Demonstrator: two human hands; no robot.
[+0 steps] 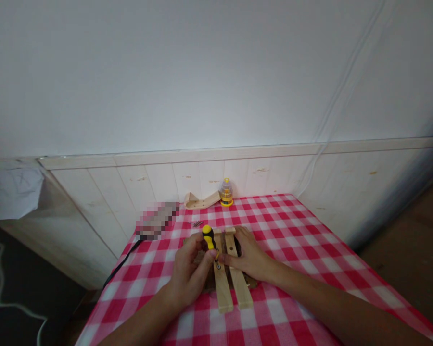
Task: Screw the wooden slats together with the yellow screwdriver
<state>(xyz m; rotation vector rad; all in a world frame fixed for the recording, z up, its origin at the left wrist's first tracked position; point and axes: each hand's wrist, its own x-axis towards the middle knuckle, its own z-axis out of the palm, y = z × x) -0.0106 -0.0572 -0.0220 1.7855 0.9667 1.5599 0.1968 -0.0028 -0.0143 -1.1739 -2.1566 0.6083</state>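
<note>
yellow-black screwdriver (208, 235) gripped by left hand (187, 270); right hand (253, 258) grasping wooden strips (222, 286).

Hands (250, 255) could pass across the surface (290, 230) toward its far right, but a wooden bracket (205, 202) and yellow container (226, 194) block farther left.

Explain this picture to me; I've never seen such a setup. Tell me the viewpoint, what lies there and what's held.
There's no machine: a person works bare-handed, seen from a camera on their head. The left hand holds a yellow-and-black screwdriver over the left wooden strip. The right hand reaches across the right wooden strip. Further back on the checked cloth are an angled wooden piece, a yellow container and some small slender pieces.
</note>
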